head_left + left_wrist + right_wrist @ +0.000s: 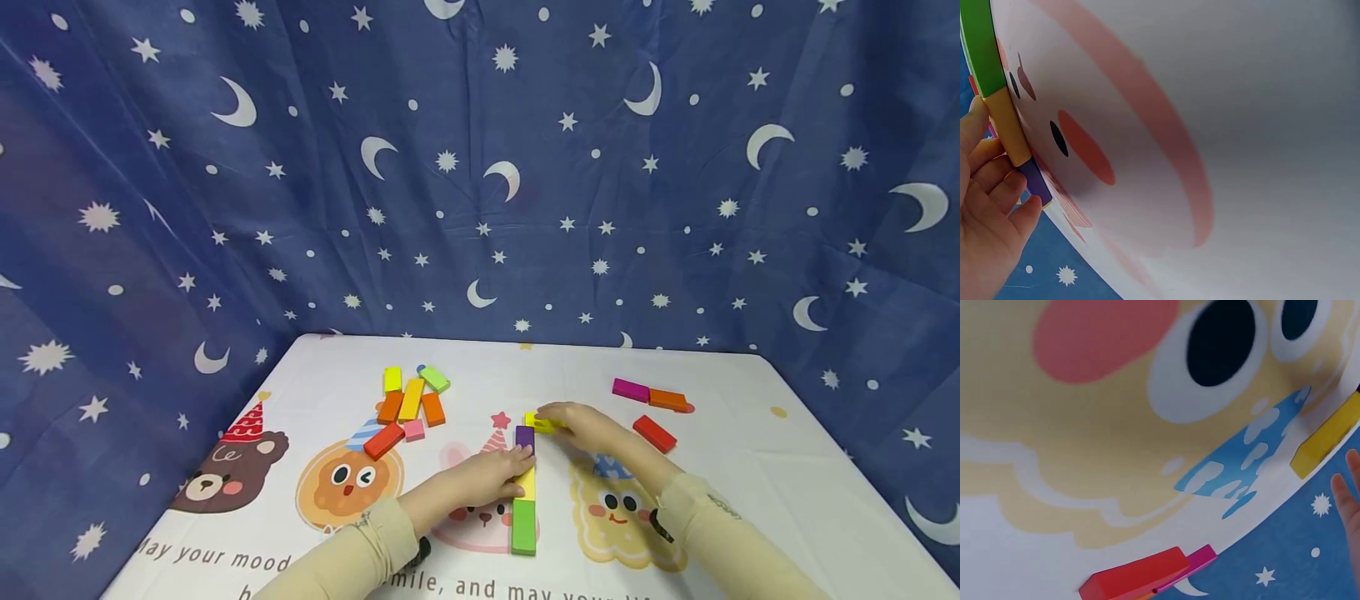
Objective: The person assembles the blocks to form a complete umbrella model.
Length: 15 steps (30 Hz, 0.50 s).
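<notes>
Green block (524, 529), yellow block (528, 487) and purple block (525, 436) lie end to end mid-cloth, the left hand (486, 477) resting loosely bent fingers along the latter two, while the right hand (588, 427) reaches over a second yellow block (1329, 439) at the row's far end, whether pinching it I cannot tell. An off-line push there could skew the row or open a gap, since apparently only light contact aligns it. All are smooth, straight-edged bars on flat printed white cloth (780, 492), before a softly creased blue curtain (480, 100).
</notes>
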Tool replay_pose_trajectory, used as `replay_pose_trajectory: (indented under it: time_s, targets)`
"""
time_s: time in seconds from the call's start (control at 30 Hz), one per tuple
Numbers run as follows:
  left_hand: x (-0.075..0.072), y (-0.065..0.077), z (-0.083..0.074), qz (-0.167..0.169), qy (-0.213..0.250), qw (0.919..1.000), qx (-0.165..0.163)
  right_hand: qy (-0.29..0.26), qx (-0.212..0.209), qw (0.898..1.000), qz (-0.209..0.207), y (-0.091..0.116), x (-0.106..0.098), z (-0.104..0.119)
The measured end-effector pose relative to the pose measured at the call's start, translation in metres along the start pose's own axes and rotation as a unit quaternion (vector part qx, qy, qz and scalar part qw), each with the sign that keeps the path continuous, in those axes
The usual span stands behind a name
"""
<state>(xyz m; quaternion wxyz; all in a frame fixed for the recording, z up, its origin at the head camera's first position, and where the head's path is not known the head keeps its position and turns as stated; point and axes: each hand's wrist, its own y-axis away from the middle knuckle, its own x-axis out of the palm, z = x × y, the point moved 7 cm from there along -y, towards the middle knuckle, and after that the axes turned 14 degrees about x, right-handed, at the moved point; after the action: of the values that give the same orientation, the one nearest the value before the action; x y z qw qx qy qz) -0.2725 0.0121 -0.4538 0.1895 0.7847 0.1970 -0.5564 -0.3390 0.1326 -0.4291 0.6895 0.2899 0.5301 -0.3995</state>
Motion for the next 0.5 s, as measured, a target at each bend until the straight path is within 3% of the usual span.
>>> replay_pose_trajectory:
  time_s: [0.3,0.5]
  targets:
    - [0.0,-0.001,-0.001,0.0,-0.004,1.0,0.0,0.017,-0.042,0.999,0.027,0.006,0.01,0.008]
    - [0.001,-0.001,-0.001,0.002,-0.006,1.0,0.001,0.048,-0.048,0.997,0.039,0.006,0.015,0.012]
